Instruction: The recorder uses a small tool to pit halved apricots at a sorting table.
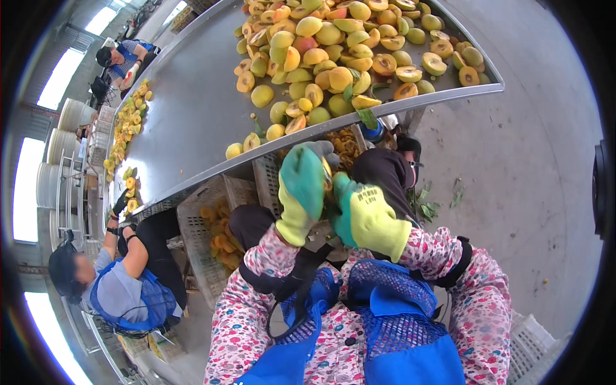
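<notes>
Both hands wear yellow-green knit gloves with green coated palms and meet over my lap, just off the near edge of the metal table [192,122]. My left hand [301,186] is closed, with a sliver of a yellow peach [328,172] showing at its fingers. Right beside it, my right hand [371,215] is curled shut; whatever it grips is hidden behind the glove. Beyond them, whole and halved peaches [314,58] are heaped on the table, some showing pits, with a few green leaves [367,118] among them.
Below the table's edge stands a pale plastic crate [192,224] holding orange peach pieces. At the left, a person in a blue vest [131,289] reaches to the table; another person [125,61] sits farther off. Leaves [428,208] litter the floor to the right.
</notes>
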The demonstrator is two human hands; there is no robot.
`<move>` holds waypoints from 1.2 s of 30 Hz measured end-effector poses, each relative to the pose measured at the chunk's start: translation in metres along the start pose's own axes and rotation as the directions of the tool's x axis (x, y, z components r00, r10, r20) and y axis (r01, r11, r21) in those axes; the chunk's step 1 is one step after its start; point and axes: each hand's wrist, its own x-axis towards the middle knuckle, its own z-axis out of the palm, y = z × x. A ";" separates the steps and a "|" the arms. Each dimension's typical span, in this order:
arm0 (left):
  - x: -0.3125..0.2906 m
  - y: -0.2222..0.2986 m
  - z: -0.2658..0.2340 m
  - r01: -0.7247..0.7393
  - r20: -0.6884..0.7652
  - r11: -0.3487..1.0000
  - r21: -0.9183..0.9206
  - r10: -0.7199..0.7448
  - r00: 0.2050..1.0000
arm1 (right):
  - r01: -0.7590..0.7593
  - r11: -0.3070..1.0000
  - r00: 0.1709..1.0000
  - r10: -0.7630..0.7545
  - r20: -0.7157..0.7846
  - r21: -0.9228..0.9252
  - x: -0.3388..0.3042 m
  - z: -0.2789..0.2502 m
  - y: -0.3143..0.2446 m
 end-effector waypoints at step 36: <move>-0.005 -0.083 -0.034 0.286 0.027 0.958 -0.036 -0.285 0.958 | -0.156 0.986 0.960 0.167 0.223 -0.062 -0.003 0.012 0.043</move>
